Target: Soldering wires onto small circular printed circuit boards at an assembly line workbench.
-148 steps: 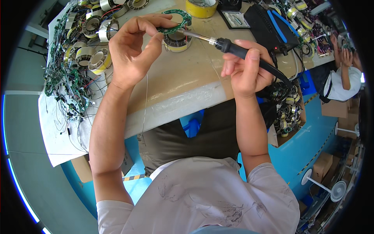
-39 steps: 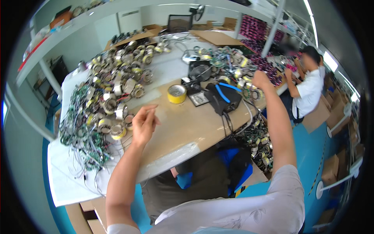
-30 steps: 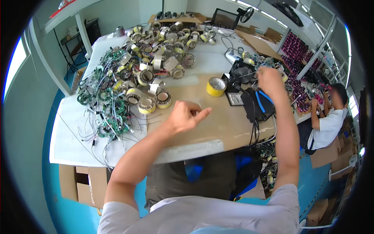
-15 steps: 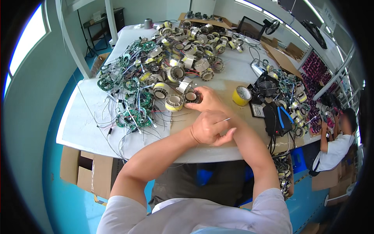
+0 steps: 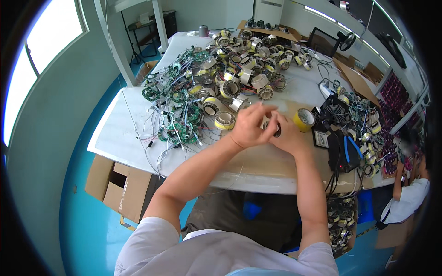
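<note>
Head view: holding a mostly hidden dark ring (image 5: 277,130) over the near part of the table (image 5: 120,122) in a curled right-hand grip (image 5: 288,135), beside a left-hand grip (image 5: 252,128) with spread and contents impossible to make out, perhaps risking a drop through slackening or bumping.

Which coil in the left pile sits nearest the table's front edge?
The yellow-banded coil just left of the left hand, hole facing up; the others lie farther back.

Small dark part (image 5: 277,131): mostly covered by bare left hand (image 5: 251,126) and bare right hand (image 5: 290,135); full outline indeterminable. White-shirted co-worker (image 5: 410,198): cut off at right rim.
</note>
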Tool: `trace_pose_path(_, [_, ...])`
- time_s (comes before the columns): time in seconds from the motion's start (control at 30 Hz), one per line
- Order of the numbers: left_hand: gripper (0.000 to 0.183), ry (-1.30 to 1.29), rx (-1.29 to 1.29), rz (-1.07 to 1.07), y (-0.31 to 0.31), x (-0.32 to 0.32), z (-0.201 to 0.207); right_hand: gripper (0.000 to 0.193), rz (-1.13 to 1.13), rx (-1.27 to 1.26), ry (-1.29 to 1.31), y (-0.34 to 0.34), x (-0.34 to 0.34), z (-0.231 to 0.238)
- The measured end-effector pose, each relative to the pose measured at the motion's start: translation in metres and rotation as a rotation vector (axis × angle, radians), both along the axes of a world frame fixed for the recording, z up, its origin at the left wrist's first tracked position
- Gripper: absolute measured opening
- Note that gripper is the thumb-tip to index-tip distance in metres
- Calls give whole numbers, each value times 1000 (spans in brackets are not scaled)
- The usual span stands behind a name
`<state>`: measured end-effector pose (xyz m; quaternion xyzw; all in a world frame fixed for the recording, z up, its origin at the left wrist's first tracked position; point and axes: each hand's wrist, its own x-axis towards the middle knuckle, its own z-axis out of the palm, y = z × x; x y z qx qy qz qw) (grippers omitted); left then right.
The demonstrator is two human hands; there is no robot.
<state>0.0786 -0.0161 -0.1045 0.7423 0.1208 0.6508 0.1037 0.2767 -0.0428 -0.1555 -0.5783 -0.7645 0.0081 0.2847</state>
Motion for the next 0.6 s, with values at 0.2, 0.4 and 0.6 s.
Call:
trace_pose_path(0.2, [18,514,-233,595,80,-71,46,87,-18,-128,156,-14,1,19])
trace_pose_path(0.4, [25,1212,-688,954,120,-204,78,91,23,-128,135,-10,-7,20])
trace_pose_path(0.6, [35,877,-1219,693,132,-221,45,94,48,-129,134,-10,4,17])
